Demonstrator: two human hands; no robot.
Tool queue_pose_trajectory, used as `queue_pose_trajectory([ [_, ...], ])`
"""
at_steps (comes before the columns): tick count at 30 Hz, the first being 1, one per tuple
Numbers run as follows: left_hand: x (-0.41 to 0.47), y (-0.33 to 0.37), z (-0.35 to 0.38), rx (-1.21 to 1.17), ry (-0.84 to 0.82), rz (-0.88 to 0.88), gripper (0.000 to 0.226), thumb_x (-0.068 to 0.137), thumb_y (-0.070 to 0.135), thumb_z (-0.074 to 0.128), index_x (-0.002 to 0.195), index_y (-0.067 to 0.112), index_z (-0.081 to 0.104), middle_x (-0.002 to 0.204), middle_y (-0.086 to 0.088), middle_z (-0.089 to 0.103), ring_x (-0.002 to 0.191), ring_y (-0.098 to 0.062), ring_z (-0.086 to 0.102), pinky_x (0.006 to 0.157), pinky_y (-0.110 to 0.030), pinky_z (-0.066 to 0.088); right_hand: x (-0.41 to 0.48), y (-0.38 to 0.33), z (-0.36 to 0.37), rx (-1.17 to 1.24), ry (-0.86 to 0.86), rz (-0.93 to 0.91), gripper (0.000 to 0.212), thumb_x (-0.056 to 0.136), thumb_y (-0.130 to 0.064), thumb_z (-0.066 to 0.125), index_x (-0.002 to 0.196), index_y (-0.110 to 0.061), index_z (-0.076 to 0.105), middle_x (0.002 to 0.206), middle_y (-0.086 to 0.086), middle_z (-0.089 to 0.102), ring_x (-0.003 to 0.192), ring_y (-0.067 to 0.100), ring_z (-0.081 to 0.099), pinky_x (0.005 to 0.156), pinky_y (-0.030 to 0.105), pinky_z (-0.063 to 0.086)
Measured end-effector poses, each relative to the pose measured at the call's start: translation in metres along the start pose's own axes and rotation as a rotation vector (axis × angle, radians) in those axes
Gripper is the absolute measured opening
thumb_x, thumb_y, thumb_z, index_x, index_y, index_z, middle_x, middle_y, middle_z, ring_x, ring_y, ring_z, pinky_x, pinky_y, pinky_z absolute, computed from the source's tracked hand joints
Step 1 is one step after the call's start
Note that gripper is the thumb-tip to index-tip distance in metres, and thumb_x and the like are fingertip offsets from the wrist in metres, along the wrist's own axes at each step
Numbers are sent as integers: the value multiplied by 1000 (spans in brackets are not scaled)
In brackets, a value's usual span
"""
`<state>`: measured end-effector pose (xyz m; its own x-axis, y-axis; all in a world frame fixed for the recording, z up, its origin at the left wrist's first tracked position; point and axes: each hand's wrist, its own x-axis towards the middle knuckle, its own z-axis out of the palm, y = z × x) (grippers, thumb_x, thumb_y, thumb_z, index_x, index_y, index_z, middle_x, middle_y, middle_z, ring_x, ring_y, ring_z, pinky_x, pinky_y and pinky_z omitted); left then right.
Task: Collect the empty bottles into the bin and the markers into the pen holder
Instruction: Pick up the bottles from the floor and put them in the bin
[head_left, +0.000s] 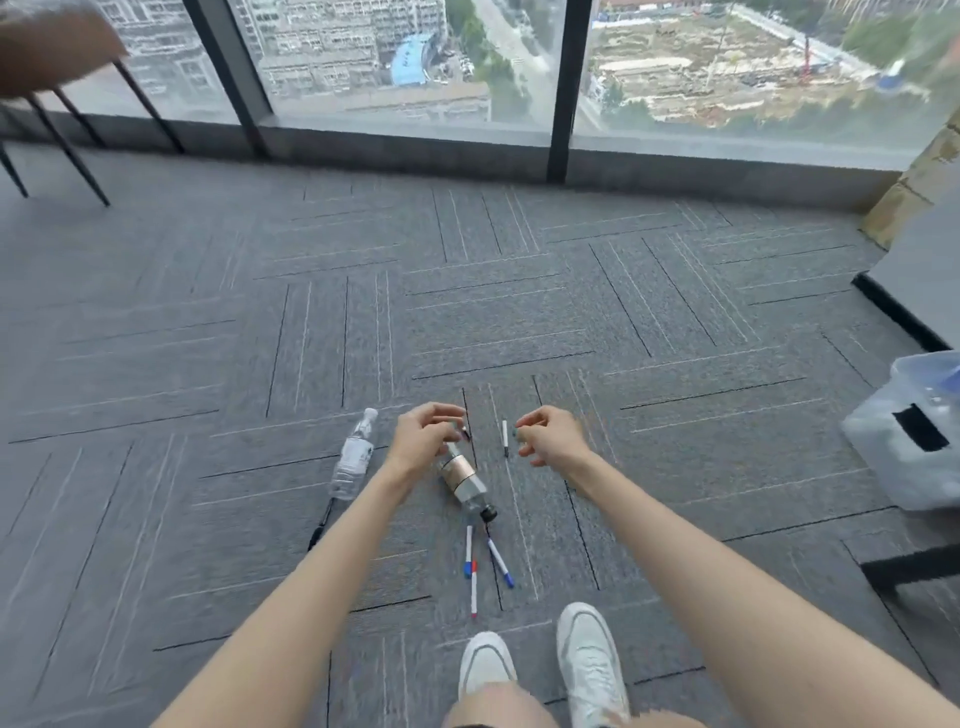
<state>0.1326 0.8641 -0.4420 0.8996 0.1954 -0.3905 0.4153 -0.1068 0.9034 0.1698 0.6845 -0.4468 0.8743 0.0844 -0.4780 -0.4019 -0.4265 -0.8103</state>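
Two empty bottles lie on the grey carpet: a clear water bottle (354, 454) with a white cap at the left, and a clear bottle with a tan label and black cap (464, 480) in the middle. My left hand (423, 436) hovers over the tan bottle's far end, fingers curled and apart. My right hand (548, 434) hangs beside it, fingers loosely curled, nothing clearly in it. A white marker with a black tip (505, 437) lies between the hands. Three markers (480, 564) with blue and red caps lie near my feet. A black marker (319, 527) lies by my left forearm.
A translucent plastic bin (914, 431) stands at the right edge. A dark-edged table (919, 291) is behind it. A brown chair with thin black legs (62, 98) stands at the far left. Floor-to-ceiling windows (415, 62) close the far side. My white shoes (545, 660) are below.
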Motion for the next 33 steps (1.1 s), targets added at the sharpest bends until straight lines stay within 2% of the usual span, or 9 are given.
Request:
queue_pose_trajectory([
  [4, 42, -47, -26, 18, 62, -40, 28, 85, -6, 52, 106, 6, 67, 99, -6, 69, 80, -12, 61, 65, -21, 46, 52, 20, 50, -50, -67, 11, 6, 88, -7, 56, 87, -13, 56, 98, 8, 62, 72, 16, 63, 57, 26, 47],
  [8, 87, -101, -33, 30, 87, -98, 28, 84, -6, 52, 100, 10, 69, 97, -4, 70, 76, -10, 62, 57, -14, 45, 102, 64, 99, -135, -106, 44, 12, 82, -18, 64, 89, -17, 54, 100, 7, 62, 97, 26, 63, 81, 42, 52],
  [11, 118, -137, -34, 35, 108, -121, 28, 84, -6, 51, 100, 8, 69, 97, -5, 69, 77, -11, 62, 54, -10, 45, 137, 99, 130, -271, -116, 41, 50, 81, -30, 68, 121, -10, 46, 125, 11, 51, 112, 26, 52, 94, 41, 46],
  [14, 146, -167, -36, 54, 129, -114, 29, 84, -6, 51, 99, 10, 69, 98, -6, 70, 79, -12, 63, 58, -12, 47, 166, 128, 156, -428, -141, 7, 89, 79, -39, 73, 145, -9, 22, 148, 14, 28, 136, 32, 30, 109, 46, 33],
  [18, 179, -202, -41, 95, 191, -74, 30, 83, -5, 51, 90, 17, 69, 95, -4, 70, 82, -16, 65, 65, -19, 45, 197, 159, 181, -587, -198, -34, 119, 75, -49, 76, 153, -13, -7, 160, 13, 5, 147, 35, 8, 116, 52, 21],
  [23, 199, -229, -51, 203, 283, -5, 30, 80, -6, 53, 91, 16, 71, 90, 5, 69, 86, -9, 61, 74, -20, 46, 215, 194, 206, -726, -158, -65, 119, 77, -42, 76, 152, -17, -13, 156, 14, 17, 144, 35, 21, 111, 54, 32],
  [28, 209, -238, -63, 284, 423, 41, 34, 77, -4, 52, 90, 20, 70, 81, 10, 61, 66, -3, 52, 65, -25, 42, 213, 199, 207, -754, -46, -136, 98, 84, -28, 67, 153, -15, -2, 145, 12, 32, 131, 32, 38, 103, 48, 39],
  [30, 212, -243, -70, 341, 481, 45, 33, 77, -2, 53, 94, 20, 70, 92, 6, 61, 75, -6, 56, 70, -28, 46, 211, 196, 207, -700, 1, -182, 96, 81, -30, 68, 152, -16, 5, 144, 8, 35, 126, 27, 41, 101, 46, 41],
  [33, 217, -253, -82, 448, 531, 53, 34, 79, 3, 60, 108, 20, 64, 114, 1, 53, 105, -15, 54, 91, -33, 45, 209, 182, 205, -620, 49, -259, 95, 78, -34, 68, 151, -18, 8, 142, 5, 37, 121, 21, 43, 101, 41, 43],
])
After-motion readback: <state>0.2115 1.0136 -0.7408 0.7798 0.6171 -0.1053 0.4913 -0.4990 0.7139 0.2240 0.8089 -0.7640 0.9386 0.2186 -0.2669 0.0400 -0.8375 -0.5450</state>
